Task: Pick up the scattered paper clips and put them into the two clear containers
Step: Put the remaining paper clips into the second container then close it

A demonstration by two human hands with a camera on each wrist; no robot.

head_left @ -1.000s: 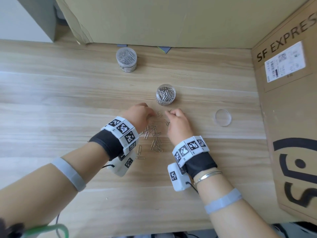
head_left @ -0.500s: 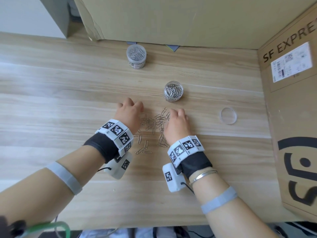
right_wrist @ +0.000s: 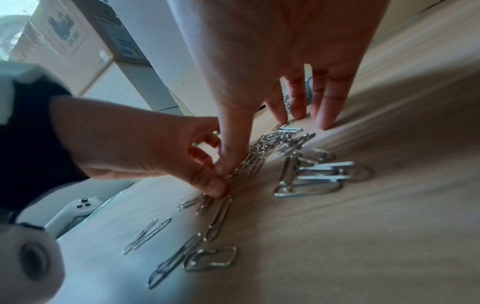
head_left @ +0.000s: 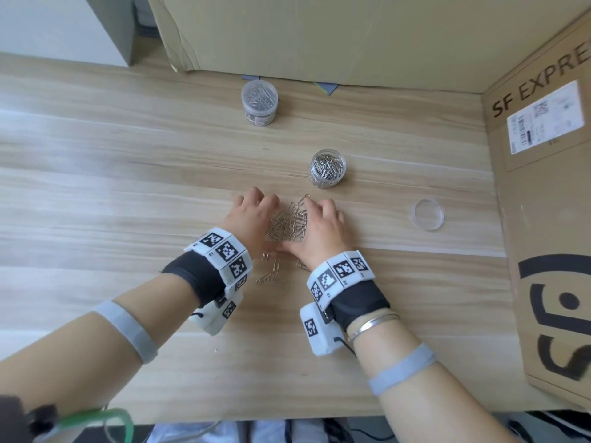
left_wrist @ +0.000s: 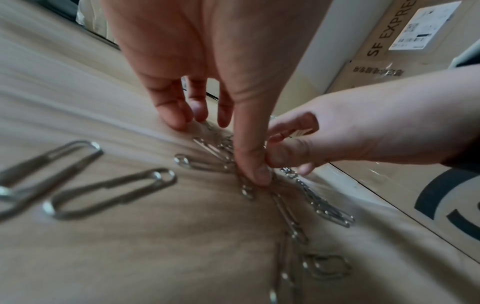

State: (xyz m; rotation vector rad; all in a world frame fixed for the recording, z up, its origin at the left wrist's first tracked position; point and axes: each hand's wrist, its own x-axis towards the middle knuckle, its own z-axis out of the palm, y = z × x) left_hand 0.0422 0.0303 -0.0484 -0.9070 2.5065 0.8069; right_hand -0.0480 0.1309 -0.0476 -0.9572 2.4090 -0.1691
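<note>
Hands point(head_left: 256, 215) closed in, bunching clips point(head_left: 287, 225) (silver).

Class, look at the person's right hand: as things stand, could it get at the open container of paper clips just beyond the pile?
Probably yes. The right hand rests at the paper clip pile, and the open container stands just beyond its fingers with only bare table between. The loose lid lies off to the side.

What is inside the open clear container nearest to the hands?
The open container holds a heap of silver paper clips, reaching nearly to its rim. Its bottom is covered by them, so anything underneath cannot be seen.
</note>
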